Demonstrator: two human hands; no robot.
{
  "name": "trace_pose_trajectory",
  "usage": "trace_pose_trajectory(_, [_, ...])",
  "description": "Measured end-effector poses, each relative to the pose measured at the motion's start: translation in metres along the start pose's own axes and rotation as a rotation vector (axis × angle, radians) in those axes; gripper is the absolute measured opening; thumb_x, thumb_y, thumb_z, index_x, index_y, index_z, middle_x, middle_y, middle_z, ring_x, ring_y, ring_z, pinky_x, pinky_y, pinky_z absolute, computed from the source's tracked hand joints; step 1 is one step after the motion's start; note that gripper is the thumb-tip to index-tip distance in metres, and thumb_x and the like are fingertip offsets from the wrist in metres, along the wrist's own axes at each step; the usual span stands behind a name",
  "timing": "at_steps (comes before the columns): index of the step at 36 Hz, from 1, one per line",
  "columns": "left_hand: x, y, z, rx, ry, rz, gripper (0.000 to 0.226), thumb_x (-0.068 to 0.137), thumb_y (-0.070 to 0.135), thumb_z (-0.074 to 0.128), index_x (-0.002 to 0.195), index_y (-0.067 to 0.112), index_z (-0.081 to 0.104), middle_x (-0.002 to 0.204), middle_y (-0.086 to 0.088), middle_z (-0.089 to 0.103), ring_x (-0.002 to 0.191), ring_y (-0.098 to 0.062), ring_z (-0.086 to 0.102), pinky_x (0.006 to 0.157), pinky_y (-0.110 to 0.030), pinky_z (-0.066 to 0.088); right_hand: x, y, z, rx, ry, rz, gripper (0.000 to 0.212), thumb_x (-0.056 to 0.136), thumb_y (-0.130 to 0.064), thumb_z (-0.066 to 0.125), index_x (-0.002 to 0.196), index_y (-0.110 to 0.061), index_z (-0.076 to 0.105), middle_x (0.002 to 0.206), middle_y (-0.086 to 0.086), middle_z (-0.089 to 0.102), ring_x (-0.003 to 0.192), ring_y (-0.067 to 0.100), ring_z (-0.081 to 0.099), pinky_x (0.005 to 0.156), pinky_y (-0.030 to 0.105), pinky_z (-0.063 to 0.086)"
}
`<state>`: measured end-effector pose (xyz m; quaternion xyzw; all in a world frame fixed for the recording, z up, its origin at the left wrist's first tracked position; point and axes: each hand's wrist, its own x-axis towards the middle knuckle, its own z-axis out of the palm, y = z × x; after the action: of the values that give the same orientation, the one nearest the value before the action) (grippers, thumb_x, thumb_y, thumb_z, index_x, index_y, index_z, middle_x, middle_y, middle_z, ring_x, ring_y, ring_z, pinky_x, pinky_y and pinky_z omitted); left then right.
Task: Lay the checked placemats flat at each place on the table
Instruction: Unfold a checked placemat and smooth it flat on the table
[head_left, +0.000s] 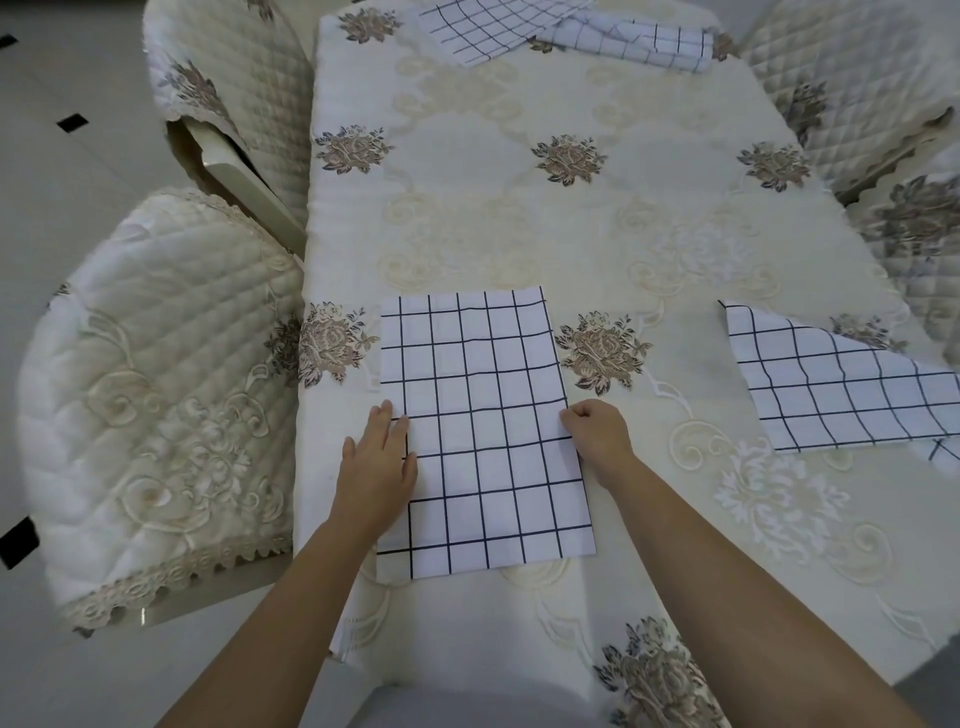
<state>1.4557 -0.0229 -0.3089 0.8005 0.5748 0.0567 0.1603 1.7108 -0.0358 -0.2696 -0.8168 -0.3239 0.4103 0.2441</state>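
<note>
– Forearms came in over the near edge of the counter (519, 234). What were the hands doing?
– Left hand (378, 457) lay flat with its fingers straight, pressing the left border of the near placemat (483, 415). Right hand (597, 439) had its fingers curled in, pinching the right border of the same mat.
– Where did that mat sit?
– Toward the counter's near left corner, spread out, with its near border close to the near edge.
– How would it handle?
– My guess was thin, light cloth, soft and limp, with no stiffness of its own. It would likely slide on the tablecloth and wrinkle if shoved. Better to take it by two opposite borders or corners, draw it taut, then smooth it with a flat palm.
– And the others?
– The right placemat (831, 384) lay askew at the right edge, and part of it seemed to run over that edge. At the far edge a flat placemat (483, 31) touched a bunched placemat (639, 44), which looked in need of opening out.
– Any containers?
– None showed.
</note>
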Motion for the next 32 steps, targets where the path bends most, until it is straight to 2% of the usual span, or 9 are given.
trace_pose_trajectory(3, [-0.001, 0.001, -0.001, 0.005, 0.014, 0.000, 0.040, 0.076, 0.001, 0.064, 0.115, -0.006, 0.058, 0.132, -0.030, 0.048, 0.122, -0.048, 0.046, 0.081, -0.069, 0.044, -0.002, 0.000, -0.002, -0.037, 0.023, 0.008, 0.022, 0.092, -0.018, 0.048, 0.073, -0.008, 0.047, 0.069, 0.003, 0.047, 0.068, 0.019, 0.043, 0.064, 0.027, 0.033])
trace_pose_trajectory(7, [-0.003, 0.013, -0.005, 0.103, 0.080, 0.053, 0.045, 0.080, 0.016, 0.034, 0.110, -0.004, 0.061, 0.127, -0.029, 0.053, 0.121, -0.047, 0.048, 0.084, -0.066, 0.041, -0.009, 0.002, 0.000, -0.410, 0.233, -0.042, 0.023, 0.094, -0.024, 0.042, 0.093, -0.005, 0.054, 0.083, 0.009, 0.058, 0.076, 0.027, 0.054, 0.062, 0.030, 0.038])
trace_pose_trajectory(11, [-0.004, 0.035, 0.001, 0.123, 0.062, 0.117, 0.047, 0.080, 0.017, 0.032, 0.113, 0.000, 0.061, 0.131, -0.021, 0.054, 0.123, -0.040, 0.048, 0.088, -0.063, 0.042, -0.015, 0.016, 0.019, -0.703, 0.462, -0.399, 0.023, 0.069, -0.009, 0.069, 0.087, 0.001, 0.059, 0.083, 0.019, 0.060, 0.071, 0.035, 0.060, 0.052, 0.035, 0.046])
trace_pose_trajectory(14, [-0.003, 0.053, 0.010, 0.135, 0.015, 0.150, 0.041, 0.077, 0.013, 0.050, 0.115, 0.002, 0.061, 0.130, -0.015, 0.056, 0.123, -0.034, 0.051, 0.087, -0.060, 0.045, -0.025, 0.018, 0.040, -0.759, 0.365, -0.635, 0.030, 0.069, -0.015, 0.053, 0.094, -0.002, 0.062, 0.101, 0.020, 0.065, 0.089, 0.036, 0.065, 0.066, 0.039, 0.054])
trace_pose_trajectory(17, [-0.004, 0.067, 0.016, 0.138, -0.044, 0.160, 0.062, 0.064, 0.011, 0.075, 0.123, 0.004, 0.057, 0.133, -0.011, 0.054, 0.126, -0.028, 0.049, 0.092, -0.055, 0.043, -0.039, 0.016, 0.065, -0.817, 0.199, -0.734, 0.050, 0.074, -0.022, 0.037, 0.114, -0.007, 0.062, 0.126, 0.015, 0.060, 0.115, 0.033, 0.058, 0.085, 0.049, 0.051])
trace_pose_trajectory(20, [-0.009, 0.071, 0.022, 0.125, -0.125, 0.146, 0.064, 0.088, 0.021, 0.054, 0.145, 0.008, 0.027, 0.153, -0.008, 0.024, 0.142, -0.023, 0.012, 0.110, -0.053, 0.023, -0.049, 0.022, 0.084, -0.840, 0.053, -0.759, 0.058, 0.074, -0.019, 0.047, 0.131, -0.008, 0.051, 0.138, 0.008, 0.051, 0.126, 0.028, 0.050, 0.094, 0.049, 0.045])
trace_pose_trajectory(24, [-0.014, 0.062, 0.026, 0.106, -0.159, 0.117, 0.053, 0.087, 0.029, 0.031, 0.137, 0.011, 0.035, 0.142, -0.006, 0.045, 0.134, -0.022, 0.038, 0.096, -0.056, 0.041, -0.045, 0.041, 0.077, -0.852, 0.034, -0.716, 0.054, 0.089, -0.031, 0.034, 0.140, -0.015, 0.036, 0.146, 0.000, 0.041, 0.136, 0.020, 0.033, 0.102, 0.050, 0.037])
trace_pose_trajectory(28, [-0.016, 0.049, 0.021, 0.087, -0.092, 0.098, 0.057, 0.086, 0.034, 0.033, 0.139, 0.013, 0.036, 0.147, -0.005, 0.039, 0.137, -0.019, 0.025, 0.101, -0.056, 0.034, -0.032, 0.056, 0.053, -0.837, 0.053, -0.693, 0.058, 0.089, -0.038, 0.033, 0.143, -0.017, 0.034, 0.151, -0.001, 0.032, 0.139, 0.019, 0.020, 0.106, 0.053, 0.027])
trace_pose_trajectory(32, [-0.021, 0.026, 0.019, 0.059, -0.050, -0.003, 0.058, 0.087, 0.034, 0.032, 0.140, 0.012, 0.038, 0.149, -0.006, 0.035, 0.138, -0.022, 0.028, 0.101, -0.057, 0.032, -0.023, 0.070, 0.028, -0.805, 0.119, -0.584, 0.059, 0.090, -0.037, 0.027, 0.145, -0.013, 0.030, 0.153, 0.001, 0.025, 0.142, 0.021, 0.019, 0.107, 0.054, 0.026])
